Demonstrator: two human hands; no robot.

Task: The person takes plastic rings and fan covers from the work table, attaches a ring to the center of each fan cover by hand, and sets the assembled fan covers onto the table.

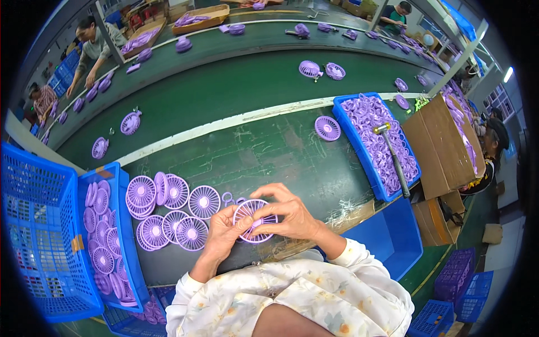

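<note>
A round purple fan grille with thin spokes is held up at the bench edge in front of me. My left hand grips its left rim, thumb on the front. My right hand is closed on its right side, with thumb and fingers over the spokes near the hub. Just behind the hands, small purple rings lie on the bench, partly hidden. To the left are several more fan grilles, some stacked and one standing on edge.
Left stand a blue bin of grilles and a blue basket. Right, a blue tray holds purple rings and a hammer, near a cardboard box. Beyond, purple fans lie on a green conveyor; people work around it.
</note>
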